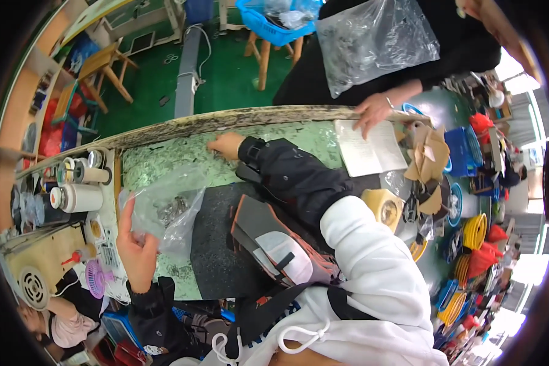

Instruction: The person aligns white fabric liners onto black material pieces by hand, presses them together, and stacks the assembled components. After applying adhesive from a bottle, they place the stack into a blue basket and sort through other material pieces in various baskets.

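My left hand (137, 250) is at the near left of the bench, index finger stretched along the side of a clear plastic bag (192, 189). The bag's edge lies between that finger and the thumb. Inside the bag sits a small heap of dark metallic-looking pieces (173, 210). Farther forward, my right hand (229, 145) reaches across the green worktop (158, 160), its fingertips drawn together on the surface among small dark bits. What they pinch, if anything, is too small to make out.
A black mat (216, 244) and grey-black folded pieces (274, 244) lie before me. An open notebook (372, 149) is under another person's hand (375, 113); a filled clear bag (378, 46) is near them. Tape rolls (79, 171) stand left, a yellow tape dispenser (382, 207) right. A wooden ledge (238, 119) borders the far side.
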Demonstrator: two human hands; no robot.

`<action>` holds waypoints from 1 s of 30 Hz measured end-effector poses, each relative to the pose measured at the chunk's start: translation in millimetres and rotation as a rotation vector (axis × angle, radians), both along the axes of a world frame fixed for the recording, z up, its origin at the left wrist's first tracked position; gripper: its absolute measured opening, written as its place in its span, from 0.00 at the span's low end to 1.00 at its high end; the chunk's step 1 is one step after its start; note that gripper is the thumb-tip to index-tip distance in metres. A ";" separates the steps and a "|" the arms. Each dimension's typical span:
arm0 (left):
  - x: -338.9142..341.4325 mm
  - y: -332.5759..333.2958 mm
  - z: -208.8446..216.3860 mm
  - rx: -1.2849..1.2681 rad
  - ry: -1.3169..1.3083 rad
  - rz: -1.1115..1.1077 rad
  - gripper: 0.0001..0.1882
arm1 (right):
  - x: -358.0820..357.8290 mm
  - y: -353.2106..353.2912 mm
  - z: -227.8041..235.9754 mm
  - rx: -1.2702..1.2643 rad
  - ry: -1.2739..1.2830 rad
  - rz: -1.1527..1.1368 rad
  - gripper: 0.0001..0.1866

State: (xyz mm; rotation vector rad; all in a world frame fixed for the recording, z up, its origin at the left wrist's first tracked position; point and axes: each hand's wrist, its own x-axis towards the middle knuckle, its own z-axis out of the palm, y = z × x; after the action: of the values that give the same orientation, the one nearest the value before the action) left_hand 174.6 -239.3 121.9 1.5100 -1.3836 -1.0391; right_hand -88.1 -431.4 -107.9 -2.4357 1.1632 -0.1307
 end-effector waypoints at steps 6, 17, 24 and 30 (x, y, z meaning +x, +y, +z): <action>6.0 29.7 -6.7 -0.104 -0.114 -0.069 0.37 | 5.9 60.9 142.9 0.612 -1.064 -0.230 0.20; 41.2 153.6 85.1 -0.108 -0.074 0.163 0.33 | 128.4 224.2 342.8 0.048 -0.340 0.334 0.28; 79.7 250.6 59.8 -0.369 0.282 0.221 0.24 | 194.4 279.6 261.5 0.137 -0.794 0.496 0.21; 166.0 371.4 -232.6 0.071 0.313 0.725 0.09 | 193.2 278.4 257.5 0.551 -0.476 0.380 0.15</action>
State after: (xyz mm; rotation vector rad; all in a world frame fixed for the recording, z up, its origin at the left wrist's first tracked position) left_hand 340.6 132.1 -110.7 1.6275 -0.5089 -0.8074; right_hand 105.1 -152.9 149.6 -1.9361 0.4396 -0.2235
